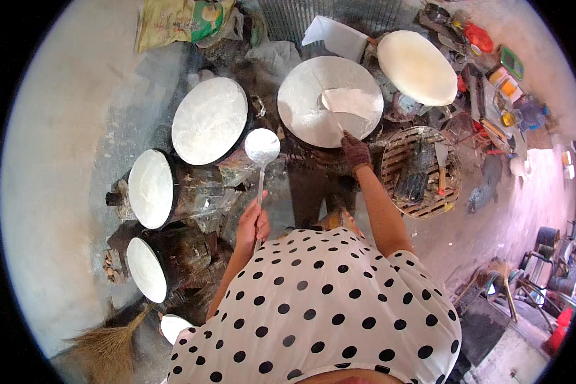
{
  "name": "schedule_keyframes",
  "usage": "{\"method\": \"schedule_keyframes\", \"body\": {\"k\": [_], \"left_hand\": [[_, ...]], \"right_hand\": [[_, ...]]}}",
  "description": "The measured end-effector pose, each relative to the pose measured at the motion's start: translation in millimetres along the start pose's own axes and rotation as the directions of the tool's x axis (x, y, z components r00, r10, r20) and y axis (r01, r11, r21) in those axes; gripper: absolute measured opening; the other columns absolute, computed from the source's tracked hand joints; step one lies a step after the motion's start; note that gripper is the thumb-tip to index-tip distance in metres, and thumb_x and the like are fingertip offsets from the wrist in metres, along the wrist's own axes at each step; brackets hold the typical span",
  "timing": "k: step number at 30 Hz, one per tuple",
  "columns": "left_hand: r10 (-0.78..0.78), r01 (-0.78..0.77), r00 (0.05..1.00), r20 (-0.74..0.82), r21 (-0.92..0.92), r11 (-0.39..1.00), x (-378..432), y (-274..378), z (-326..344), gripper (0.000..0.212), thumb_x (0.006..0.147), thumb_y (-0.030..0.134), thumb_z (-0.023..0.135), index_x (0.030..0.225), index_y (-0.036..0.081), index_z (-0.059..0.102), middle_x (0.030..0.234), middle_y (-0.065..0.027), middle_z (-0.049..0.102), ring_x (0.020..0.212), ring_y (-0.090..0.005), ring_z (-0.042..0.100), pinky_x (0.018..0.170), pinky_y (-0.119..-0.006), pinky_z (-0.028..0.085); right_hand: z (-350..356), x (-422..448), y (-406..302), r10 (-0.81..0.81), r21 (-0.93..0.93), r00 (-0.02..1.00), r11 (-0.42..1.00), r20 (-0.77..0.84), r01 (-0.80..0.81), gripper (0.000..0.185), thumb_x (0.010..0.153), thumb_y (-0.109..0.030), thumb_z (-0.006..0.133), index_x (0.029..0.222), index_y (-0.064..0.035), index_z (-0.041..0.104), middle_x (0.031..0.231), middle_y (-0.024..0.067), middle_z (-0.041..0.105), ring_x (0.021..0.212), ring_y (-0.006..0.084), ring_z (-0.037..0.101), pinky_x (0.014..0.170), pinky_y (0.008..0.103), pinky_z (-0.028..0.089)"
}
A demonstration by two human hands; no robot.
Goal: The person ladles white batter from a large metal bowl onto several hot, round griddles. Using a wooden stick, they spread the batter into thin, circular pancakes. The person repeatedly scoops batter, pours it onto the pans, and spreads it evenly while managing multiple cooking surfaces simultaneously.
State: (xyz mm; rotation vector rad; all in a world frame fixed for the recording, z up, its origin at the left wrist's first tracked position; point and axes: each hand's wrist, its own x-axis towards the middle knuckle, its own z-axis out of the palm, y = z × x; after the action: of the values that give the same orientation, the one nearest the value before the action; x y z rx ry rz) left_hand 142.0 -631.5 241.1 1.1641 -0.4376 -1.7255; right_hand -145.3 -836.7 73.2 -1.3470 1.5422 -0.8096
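My left hand [253,222] grips the handle of a long ladle [261,146], its round bowl raised and whitish. Whether the bowl holds liquid I cannot tell. My right hand [356,151], in a dark knitted glove, holds a thin stick [330,106] slanting across a large round griddle [301,120]. White coating covers this griddle, with a brighter patch [350,103] right of its centre. Beyond my right hand lies a round, pale cream flatbread or stack of them [416,67]. Left of the ladle stands another white-topped round griddle [210,122].
More white-topped griddles [151,189] [147,270] curve down my left side, with a straw broom [110,343] below them. At right, a round slatted rack [398,158] carries a wooden-handled scraper [441,168]. Containers and a plastic jug [530,115] crowd the upper right.
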Motion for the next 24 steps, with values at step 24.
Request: {"method": "schedule_keyframes", "body": {"k": [24], "left_hand": [[-0.052,0.053,0.999,-0.017,0.039,0.998,-1.1,2.9,-27.4,0.041,0.101,0.024,0.036,0.140,0.010,0.034,0.058,0.0043,0.037,0.038,-0.0060,0.033,0.035,-0.023,0.030]], "right_hand": [[-40.4,-5.0,26.5,0.018,-0.087,1.000,0.996,-0.010,-0.019,0.037,0.093,-0.026,0.053,0.130,-0.0167,0.054,0.121,0.0110,0.060,0.104,0.0211,0.059,0.086,0.0313,0.045]]}}
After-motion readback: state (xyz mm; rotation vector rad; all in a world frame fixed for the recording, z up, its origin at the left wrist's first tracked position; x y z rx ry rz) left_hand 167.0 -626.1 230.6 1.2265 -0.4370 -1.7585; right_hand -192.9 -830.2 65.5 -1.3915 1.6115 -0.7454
